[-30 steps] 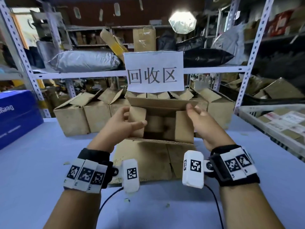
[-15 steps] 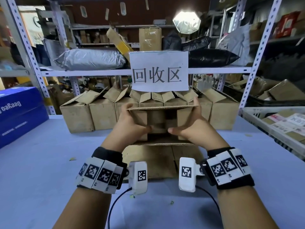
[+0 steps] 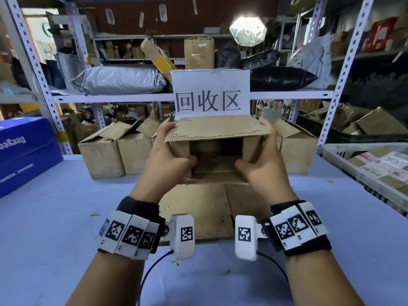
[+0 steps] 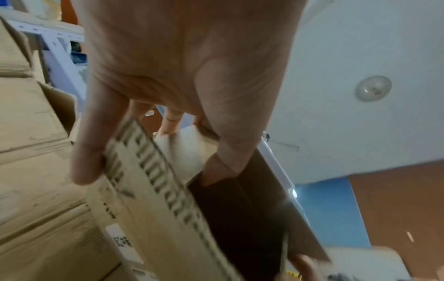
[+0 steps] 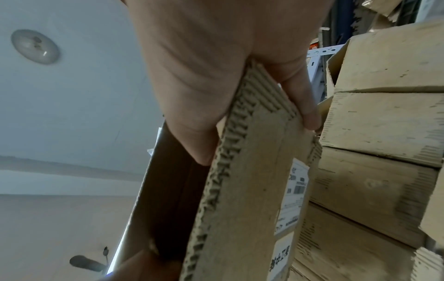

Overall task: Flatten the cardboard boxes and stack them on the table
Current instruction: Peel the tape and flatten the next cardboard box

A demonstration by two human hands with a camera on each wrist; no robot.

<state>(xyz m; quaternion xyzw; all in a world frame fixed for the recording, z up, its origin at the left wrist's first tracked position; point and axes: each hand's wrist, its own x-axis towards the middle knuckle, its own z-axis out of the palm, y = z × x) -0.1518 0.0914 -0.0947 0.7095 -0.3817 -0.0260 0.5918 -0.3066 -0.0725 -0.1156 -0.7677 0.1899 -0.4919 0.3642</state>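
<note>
Head view: both hands, left [image 3: 170,160] and right [image 3: 262,166], hold the open box [image 3: 217,149] above a flattened sheet [image 3: 205,208] on the bench [image 3: 44,217]. Left wrist view: fingers [image 4: 86,161] pinch a flap edge. Right wrist view: fingers [image 5: 305,102] curl over the wall. Uneven squeezing could tear a flap or twist the box free.
</note>
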